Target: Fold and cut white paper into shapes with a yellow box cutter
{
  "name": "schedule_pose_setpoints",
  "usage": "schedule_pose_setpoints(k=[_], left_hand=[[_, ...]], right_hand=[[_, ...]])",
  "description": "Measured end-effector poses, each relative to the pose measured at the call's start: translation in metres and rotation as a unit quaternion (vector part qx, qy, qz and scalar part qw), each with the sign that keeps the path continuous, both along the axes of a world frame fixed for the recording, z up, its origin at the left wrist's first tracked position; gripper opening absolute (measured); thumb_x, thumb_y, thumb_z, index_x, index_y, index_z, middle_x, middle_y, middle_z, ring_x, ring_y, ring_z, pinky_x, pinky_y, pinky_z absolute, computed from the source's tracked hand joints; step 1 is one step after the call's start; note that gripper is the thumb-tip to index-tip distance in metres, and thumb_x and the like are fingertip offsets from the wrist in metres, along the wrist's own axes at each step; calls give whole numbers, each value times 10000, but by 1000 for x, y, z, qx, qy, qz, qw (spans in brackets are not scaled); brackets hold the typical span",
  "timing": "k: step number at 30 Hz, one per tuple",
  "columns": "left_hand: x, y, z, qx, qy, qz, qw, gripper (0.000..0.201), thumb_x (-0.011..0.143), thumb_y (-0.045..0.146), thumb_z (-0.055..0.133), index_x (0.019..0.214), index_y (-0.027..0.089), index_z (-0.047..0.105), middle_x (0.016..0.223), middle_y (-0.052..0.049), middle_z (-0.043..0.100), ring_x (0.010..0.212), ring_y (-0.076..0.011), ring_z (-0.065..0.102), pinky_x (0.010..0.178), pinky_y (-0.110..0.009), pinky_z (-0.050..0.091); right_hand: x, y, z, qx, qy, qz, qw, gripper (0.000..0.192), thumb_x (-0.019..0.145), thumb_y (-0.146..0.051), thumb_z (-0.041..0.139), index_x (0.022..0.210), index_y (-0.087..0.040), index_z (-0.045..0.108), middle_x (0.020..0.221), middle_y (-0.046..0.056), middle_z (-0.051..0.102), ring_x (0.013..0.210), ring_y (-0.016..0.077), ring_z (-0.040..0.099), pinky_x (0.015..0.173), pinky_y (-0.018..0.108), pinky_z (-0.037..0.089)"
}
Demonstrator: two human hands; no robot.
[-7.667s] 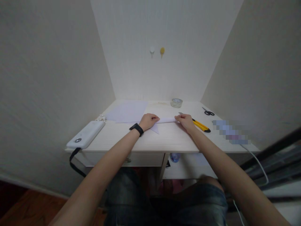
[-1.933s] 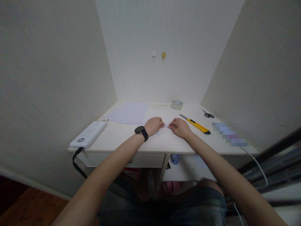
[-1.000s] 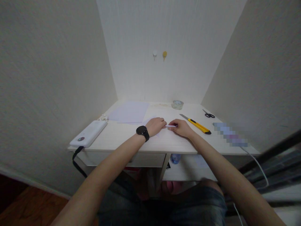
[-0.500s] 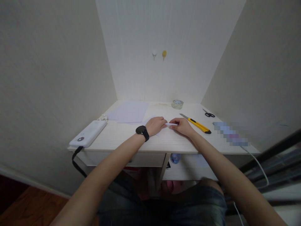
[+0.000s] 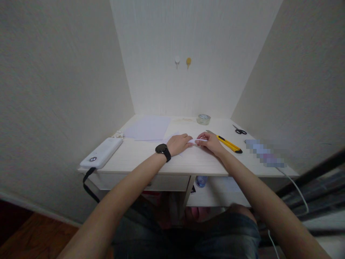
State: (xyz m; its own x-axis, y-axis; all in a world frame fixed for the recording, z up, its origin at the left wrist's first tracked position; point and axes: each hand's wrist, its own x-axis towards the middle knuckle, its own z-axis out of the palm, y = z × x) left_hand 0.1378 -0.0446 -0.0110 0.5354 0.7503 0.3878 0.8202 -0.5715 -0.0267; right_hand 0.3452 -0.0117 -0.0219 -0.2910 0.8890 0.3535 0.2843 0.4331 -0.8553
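A narrow piece of folded white paper (image 5: 192,141) spans the gap between my two hands, low over the desk. My left hand (image 5: 178,144), with a black watch on its wrist, has its fingers closed on the paper's left end. At the other end, my right hand (image 5: 212,143) pinches the paper between thumb and fingers. More white paper (image 5: 170,137) lies partly hidden behind and under my left hand. Just right of my right hand rests a yellow utility knife (image 5: 228,144), its blade pointing towards the back.
White sheets (image 5: 151,127) lie at the back left of the desk (image 5: 140,158). A tape roll (image 5: 203,119) sits at the back, black scissors (image 5: 240,131) at the right. A white device (image 5: 102,153) with a strap stands on the left edge; a blurred-out item (image 5: 265,154) lies far right.
My right hand's fingers have shifted slightly along the paper and lifted a little. More of the paper's face now shows between the hands. My left hand has hardly moved.
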Motion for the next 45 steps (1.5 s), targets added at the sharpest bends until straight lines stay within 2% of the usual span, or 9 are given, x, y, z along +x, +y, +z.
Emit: schedule_pose_setpoints(k=[5,12,18,23,31,35,39,42,45], left_hand=[[-1,2,0,-18,-12,12,1000,367,1003,424,396,1183,205,628,1086,-73,683,959,-220,653,750,-298,449],[-1,4,-1,-33,-58,-21,998,439,1029,428,274,1076,203,648,1027,-80,714,916,-217,658,752,-308,443],[1,7,1,-70,-177,-41,981,430,1014,433,311,866,177,623,779,-55,682,731,-190,639,681,-301,452],[6,15,4,-244,-376,-63,892,344,981,452,407,925,157,575,800,-42,663,470,-101,570,476,-237,445],[20,23,3,-387,-559,-52,732,243,964,378,512,989,137,512,883,-100,681,577,-146,668,544,-291,553],[18,18,5,-391,-537,-49,746,296,798,321,756,903,119,568,778,-53,665,628,-135,650,595,-278,546],[13,16,9,-437,-523,-50,730,342,780,408,755,843,101,618,775,-64,651,631,-130,627,573,-270,540],[6,19,13,-378,-556,-1,740,353,814,441,707,904,114,608,874,-98,656,654,-130,622,510,-224,499],[-4,21,18,-296,-546,18,784,469,775,453,743,1114,165,596,1043,-114,628,779,-151,632,521,-205,498]], right_hand=[[5,5,-3,-37,27,65,997,420,526,-337,856,896,-199,714,888,26,693,811,186,612,754,320,478],[3,9,-8,-143,117,49,982,385,551,-374,864,829,-161,704,650,-1,633,552,111,533,531,254,451],[-8,7,-3,-183,269,55,944,435,479,-307,910,803,-199,641,690,-29,632,582,104,576,554,233,510],[-23,16,3,-179,300,49,936,369,566,-365,860,786,-220,602,696,-7,628,598,131,576,573,263,536],[-43,31,-3,-156,298,18,942,432,526,-476,854,723,-199,587,602,-19,566,514,114,488,493,266,453],[-44,29,-4,-119,271,-42,954,498,544,-518,820,868,-192,626,670,-16,614,575,126,549,558,276,452],[-42,21,0,-113,259,-48,958,531,547,-512,806,937,-198,628,752,13,659,675,163,600,614,292,474],[-40,15,4,-124,239,-26,963,492,575,-489,795,945,-195,659,805,30,690,681,166,599,592,285,452],[-39,10,5,-124,208,19,970,480,571,-423,807,965,-187,667,744,13,694,637,150,583,560,257,407]])
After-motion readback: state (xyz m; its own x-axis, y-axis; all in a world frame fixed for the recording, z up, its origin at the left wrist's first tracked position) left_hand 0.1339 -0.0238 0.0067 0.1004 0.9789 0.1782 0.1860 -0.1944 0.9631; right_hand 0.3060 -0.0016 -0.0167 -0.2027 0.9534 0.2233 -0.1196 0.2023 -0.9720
